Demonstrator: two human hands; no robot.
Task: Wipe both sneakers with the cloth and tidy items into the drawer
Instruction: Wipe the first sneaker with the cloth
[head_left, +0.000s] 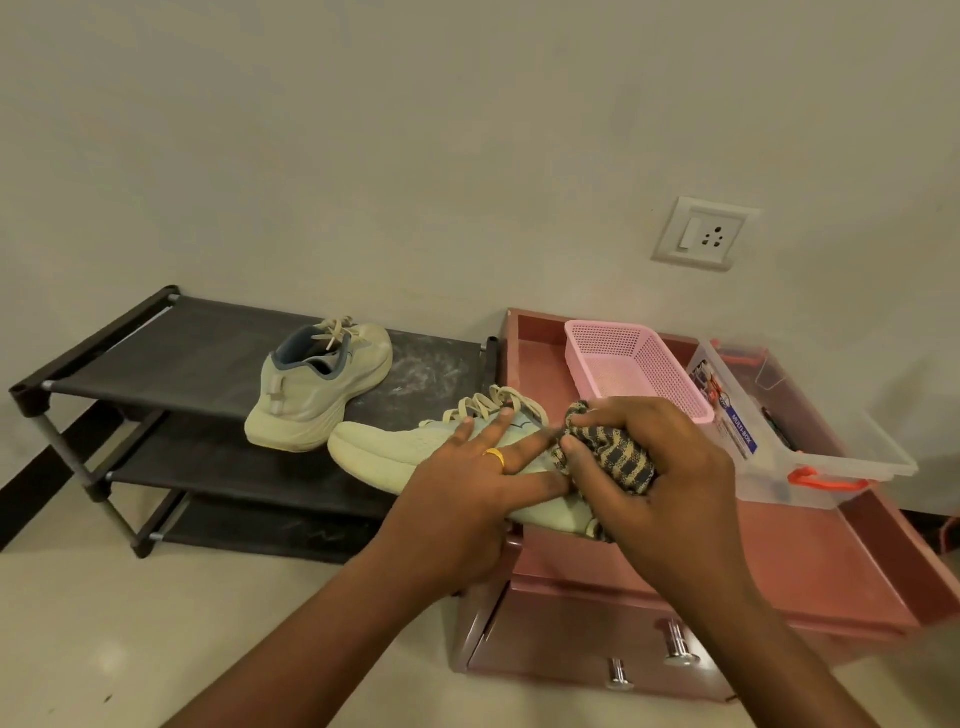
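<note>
The right hand (660, 478) curls its fingers tight round one striped cloth (618, 457), pressed on the near sneaker (384, 447). The left hand (457, 493) lays straight, spread fingers on its top. The second sneaker (317, 384) sits far left on the rack (156, 338). At right, one basket (634, 364) and one box (831, 441) stand on the cabinet (810, 561).

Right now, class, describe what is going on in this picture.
A person is wiping a pale sneaker: the left hand steadies it with flat fingers while the right hand presses a bunched striped cloth against its side. The second sneaker sits on the black shoe rack. A pink basket and clear box stand on the pink cabinet.
</note>
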